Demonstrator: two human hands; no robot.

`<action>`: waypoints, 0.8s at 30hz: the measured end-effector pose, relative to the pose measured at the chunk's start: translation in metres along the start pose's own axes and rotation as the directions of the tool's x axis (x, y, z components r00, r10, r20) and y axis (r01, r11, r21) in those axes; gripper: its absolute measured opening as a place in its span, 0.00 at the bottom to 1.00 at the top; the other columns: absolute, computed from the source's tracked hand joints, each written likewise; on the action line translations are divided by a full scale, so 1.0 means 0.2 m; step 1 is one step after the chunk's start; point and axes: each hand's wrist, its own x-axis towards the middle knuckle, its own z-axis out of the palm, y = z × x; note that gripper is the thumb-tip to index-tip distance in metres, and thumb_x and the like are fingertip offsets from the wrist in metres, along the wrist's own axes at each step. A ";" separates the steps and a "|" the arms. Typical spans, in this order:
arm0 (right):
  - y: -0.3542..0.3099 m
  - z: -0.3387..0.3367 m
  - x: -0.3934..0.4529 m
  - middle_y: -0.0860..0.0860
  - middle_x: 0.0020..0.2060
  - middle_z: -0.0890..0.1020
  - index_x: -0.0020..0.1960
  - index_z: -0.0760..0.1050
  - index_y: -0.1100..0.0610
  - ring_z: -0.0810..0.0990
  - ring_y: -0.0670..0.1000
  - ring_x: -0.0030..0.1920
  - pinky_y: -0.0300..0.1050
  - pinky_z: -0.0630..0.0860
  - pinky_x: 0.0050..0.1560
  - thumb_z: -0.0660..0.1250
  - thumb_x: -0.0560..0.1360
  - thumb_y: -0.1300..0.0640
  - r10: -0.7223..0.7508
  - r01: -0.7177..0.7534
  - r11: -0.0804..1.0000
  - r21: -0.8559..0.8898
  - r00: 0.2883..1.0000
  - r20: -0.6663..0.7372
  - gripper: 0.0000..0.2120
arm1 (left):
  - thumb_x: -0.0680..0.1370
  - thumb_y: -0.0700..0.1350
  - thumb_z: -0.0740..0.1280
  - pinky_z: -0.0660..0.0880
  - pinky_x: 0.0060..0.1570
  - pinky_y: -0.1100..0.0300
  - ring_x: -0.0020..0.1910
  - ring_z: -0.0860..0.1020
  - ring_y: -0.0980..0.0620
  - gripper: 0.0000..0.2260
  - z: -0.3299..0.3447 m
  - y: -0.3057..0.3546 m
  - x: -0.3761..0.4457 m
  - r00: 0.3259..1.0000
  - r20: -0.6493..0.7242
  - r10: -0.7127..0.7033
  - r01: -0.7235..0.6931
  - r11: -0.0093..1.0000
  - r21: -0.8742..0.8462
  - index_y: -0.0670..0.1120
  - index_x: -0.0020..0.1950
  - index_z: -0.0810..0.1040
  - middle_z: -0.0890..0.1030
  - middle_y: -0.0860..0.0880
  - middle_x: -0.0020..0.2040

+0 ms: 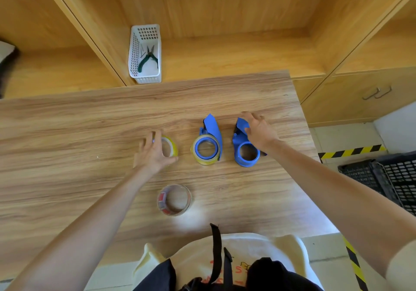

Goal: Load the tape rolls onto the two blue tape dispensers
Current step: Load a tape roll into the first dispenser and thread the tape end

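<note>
Clear roll (174, 199) lies nearest the bench's (67, 133) front edge; left hand (153, 153) spreads loosely over the yellow roll (172, 149); right hand (258, 132), fingers apart, rests on the empty dispenser (245, 150); loaded dispenser (208, 145) between.

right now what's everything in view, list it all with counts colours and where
table: 1, light wood grain, fills the middle
loaded dispenser: 1, blue with a yellow tape roll on it, table centre
empty dispenser: 1, blue, right of the loaded one
yellow tape roll: 1, loose, left of the dispensers
clear tape roll: 1, red label inside, near edge
basket: 1, white, on shelf behind table
pliers: 1, green handles, inside basket
crates: black, floor at right
left hand: on the yellow roll
right hand: over the empty dispenser
</note>
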 end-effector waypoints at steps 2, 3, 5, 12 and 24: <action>0.06 -0.02 -0.01 0.54 0.72 0.70 0.76 0.60 0.51 0.69 0.60 0.70 0.57 0.72 0.63 0.63 0.80 0.62 0.043 -0.044 0.999 0.016 0.998 0.045 0.27 | 0.65 0.58 0.77 0.73 0.52 0.43 0.67 0.68 0.39 0.39 -0.08 0.08 0.01 0.998 -0.057 0.028 -0.031 0.998 -0.053 0.53 0.70 0.62 0.68 0.47 0.68; 0.09 -0.02 -0.01 0.55 0.71 0.70 0.76 0.60 0.51 0.70 0.61 0.69 0.56 0.73 0.61 0.64 0.80 0.60 0.066 -0.068 0.998 0.019 0.995 0.080 0.27 | 0.65 0.59 0.77 0.73 0.52 0.44 0.67 0.68 0.40 0.39 -0.11 0.13 0.02 0.995 -0.076 0.059 -0.065 0.996 -0.068 0.54 0.70 0.62 0.69 0.48 0.68; 0.13 -0.02 -0.02 0.56 0.69 0.71 0.76 0.61 0.51 0.74 0.61 0.66 0.52 0.75 0.54 0.67 0.79 0.58 0.097 -0.102 0.995 0.021 0.982 0.165 0.28 | 0.65 0.61 0.76 0.74 0.50 0.45 0.67 0.69 0.42 0.39 -0.16 0.25 0.01 0.984 -0.095 0.153 -0.160 0.985 -0.064 0.55 0.70 0.62 0.69 0.49 0.68; 0.22 0.02 -0.05 0.61 0.60 0.76 0.76 0.61 0.50 0.77 0.60 0.49 0.51 0.74 0.45 0.62 0.81 0.61 0.185 -0.204 0.977 0.060 0.954 0.238 0.25 | 0.66 0.66 0.72 0.72 0.54 0.47 0.67 0.69 0.45 0.39 -0.11 0.73 -0.14 0.885 -0.053 0.463 -0.464 0.886 -0.005 0.56 0.72 0.61 0.69 0.52 0.69; 0.22 0.01 -0.06 0.62 0.60 0.79 0.74 0.63 0.54 0.80 0.62 0.57 0.56 0.78 0.57 0.67 0.78 0.58 0.119 -0.160 0.982 0.100 0.937 0.329 0.26 | 0.68 0.68 0.70 0.76 0.50 0.45 0.65 0.69 0.40 0.42 0.24 0.94 -0.14 0.840 0.183 0.511 -0.540 0.822 0.182 0.49 0.74 0.60 0.65 0.45 0.70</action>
